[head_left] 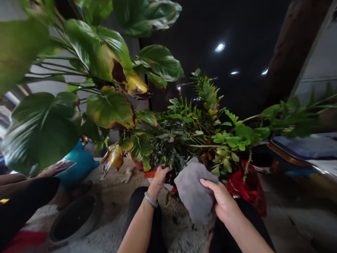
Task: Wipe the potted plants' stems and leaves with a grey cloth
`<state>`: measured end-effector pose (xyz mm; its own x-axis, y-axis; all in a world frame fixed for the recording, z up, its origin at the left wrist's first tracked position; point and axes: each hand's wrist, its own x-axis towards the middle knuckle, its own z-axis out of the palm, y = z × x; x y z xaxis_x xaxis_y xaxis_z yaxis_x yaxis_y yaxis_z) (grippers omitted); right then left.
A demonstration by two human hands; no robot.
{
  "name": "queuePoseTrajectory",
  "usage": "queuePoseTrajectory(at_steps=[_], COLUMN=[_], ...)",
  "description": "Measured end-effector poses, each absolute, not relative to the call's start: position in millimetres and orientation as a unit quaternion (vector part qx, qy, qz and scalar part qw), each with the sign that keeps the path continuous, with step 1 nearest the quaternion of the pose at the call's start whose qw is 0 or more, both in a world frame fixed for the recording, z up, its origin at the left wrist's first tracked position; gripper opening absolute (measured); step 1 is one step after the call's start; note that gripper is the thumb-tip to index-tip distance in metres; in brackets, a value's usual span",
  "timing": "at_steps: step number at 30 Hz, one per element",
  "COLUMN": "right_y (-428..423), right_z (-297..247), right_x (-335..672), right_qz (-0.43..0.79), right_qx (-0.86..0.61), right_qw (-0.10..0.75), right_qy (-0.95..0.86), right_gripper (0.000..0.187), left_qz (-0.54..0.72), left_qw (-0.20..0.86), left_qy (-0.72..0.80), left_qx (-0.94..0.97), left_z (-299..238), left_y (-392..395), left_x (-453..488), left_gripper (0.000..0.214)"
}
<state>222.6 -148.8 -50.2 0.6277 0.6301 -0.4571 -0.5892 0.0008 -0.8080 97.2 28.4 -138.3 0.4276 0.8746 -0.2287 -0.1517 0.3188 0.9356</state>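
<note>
1. Broad green leaves point(40, 130) hang closest to us, at left.
2. Our left grip point(159, 177) is by the dark foliage point(171, 147) and red-edged planter point(149, 174); we cannot tell whether it grasps anything.
3. Grey cloth point(195, 196) hangs just rightward, pinched in our right grip point(222, 198).
4. Red plastic point(255, 189) lies beyond.

Two hands of the wearer: one left hand point(159, 178) and one right hand point(224, 201). One grey cloth point(195, 195). One bangle point(151, 200). Two dark-clad knees point(140, 196) of the wearer. One broad-leaved plant point(101, 56); beyond it, the smaller plants point(238, 135) overlap so much that the count is unsure, probably three or more. One red-and-white planter point(149, 174). One red plastic bag point(259, 195). One round basin point(72, 218). One teal object point(81, 163). Three larger spots of light point(219, 47) on one dark panel point(184, 45). One other person's dark-clad leg point(28, 207).
</note>
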Motion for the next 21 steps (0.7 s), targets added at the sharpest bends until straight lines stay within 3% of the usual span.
queuePoseTrajectory(at_steps=[2,6,8,13,15,21], right_y=[-146,-103,-90,-132,-150,-101], right_z=[-26,4,-9,-68,-64,-5], right_x=[227,251,250,219,217,254], right_qz=[0.409,0.213,0.236,0.489,0.485,0.274], right_qx=[-0.538,-0.492,-0.506,-0.559,-0.565,-0.503], right_qw=[0.735,0.834,0.823,0.670,0.667,0.818], right_qy=[-0.058,-0.128,-0.100,0.006,0.007,-0.054], right_gripper=[0.034,0.036,0.032,0.021,0.026,0.027], left_qz=[0.352,0.331,0.343,0.341,0.331,0.316], left_qw=[0.707,0.698,0.688,0.661,0.663,0.675], left_qy=[0.395,0.394,0.398,0.454,0.464,0.446], left_qx=[0.469,0.498,0.500,0.490,0.486,0.496], left_z=[-137,-134,-135,-148,-151,-144], left_y=[27,23,22,26,27,22], left_x=[97,98,98,96,95,96], left_gripper=[0.020,0.015,0.013,0.014,0.015,0.011])
